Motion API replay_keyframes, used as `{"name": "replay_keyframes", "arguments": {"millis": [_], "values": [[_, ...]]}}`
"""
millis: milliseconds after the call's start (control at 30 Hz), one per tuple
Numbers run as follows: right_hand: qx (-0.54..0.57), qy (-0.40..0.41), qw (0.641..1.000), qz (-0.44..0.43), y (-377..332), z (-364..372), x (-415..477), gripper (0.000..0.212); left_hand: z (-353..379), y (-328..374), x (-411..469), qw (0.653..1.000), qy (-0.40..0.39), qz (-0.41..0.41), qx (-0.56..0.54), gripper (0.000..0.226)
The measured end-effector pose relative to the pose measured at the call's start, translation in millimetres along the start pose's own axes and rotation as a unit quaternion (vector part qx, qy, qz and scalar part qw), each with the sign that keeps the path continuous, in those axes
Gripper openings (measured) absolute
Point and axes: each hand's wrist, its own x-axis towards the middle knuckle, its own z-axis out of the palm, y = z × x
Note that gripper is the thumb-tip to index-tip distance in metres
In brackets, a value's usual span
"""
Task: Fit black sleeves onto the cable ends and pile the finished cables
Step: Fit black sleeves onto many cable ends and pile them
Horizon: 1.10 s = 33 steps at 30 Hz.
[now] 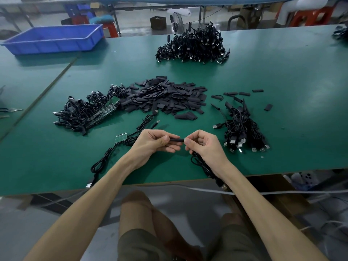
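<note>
Hands: left hand (156, 142) pinches sleeve (176, 139), right hand (203, 144) pinches cable (199, 162), just this side of heap (165, 97) | step: apparently sleeving | next: probably push home, then pile

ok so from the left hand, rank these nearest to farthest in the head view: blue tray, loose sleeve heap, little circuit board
1. Little circuit board: on the table just to the outer left of the left hand, which pinches a black sleeve.
2. Loose sleeve heap: straight ahead, mid-table.
3. Blue tray: far back, at the table's left corner.
</note>
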Motion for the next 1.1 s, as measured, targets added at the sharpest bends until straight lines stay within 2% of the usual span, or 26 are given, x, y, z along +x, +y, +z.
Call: {"name": "replay_keyframes", "arguments": {"millis": [133,233,267,333,400,500,600,767,867,1000,1100], "values": [[0.004,0.015,1.000,-0.001,1,0,0,0.008,2,-1,0,1.000,0.009,0.012,0.014,0.028],[0.033,0.073,0.997,-0.007,2,0,0,0.009,9,-1,1,0.998,0.049,0.008,0.028,0.033],[0.044,0.101,0.994,-0.008,3,-1,0,0.008,13,0,2,0.996,0.065,0.005,0.056,0.033],[0.070,0.143,0.987,-0.005,5,-3,1,0.007,23,5,4,0.980,0.077,0.003,0.184,0.027],[0.093,0.158,0.983,0.001,6,-4,2,0.008,37,10,6,0.951,0.041,-0.002,0.307,0.023],[0.114,0.169,0.979,0.000,6,-4,1,0.013,64,12,9,0.925,-0.024,-0.034,0.377,0.023],[0.120,0.167,0.979,0.001,6,-4,0,0.015,82,9,11,0.925,-0.021,-0.058,0.376,0.028],[0.146,0.190,0.971,0.003,7,-5,0,0.016,86,16,17,0.964,-0.004,-0.089,0.251,0.015],[0.178,0.205,0.962,0.034,8,-5,2,0.026,83,39,29,0.969,0.004,-0.075,0.234,0.017],[0.229,0.190,0.955,0.018,3,1,3,0.032,99,70,60,0.978,0.009,-0.037,0.203,0.023],[0.172,0.204,0.963,0.027,1,4,3,0.031,129,77,90,0.970,-0.007,-0.013,0.242,0.024]]}}
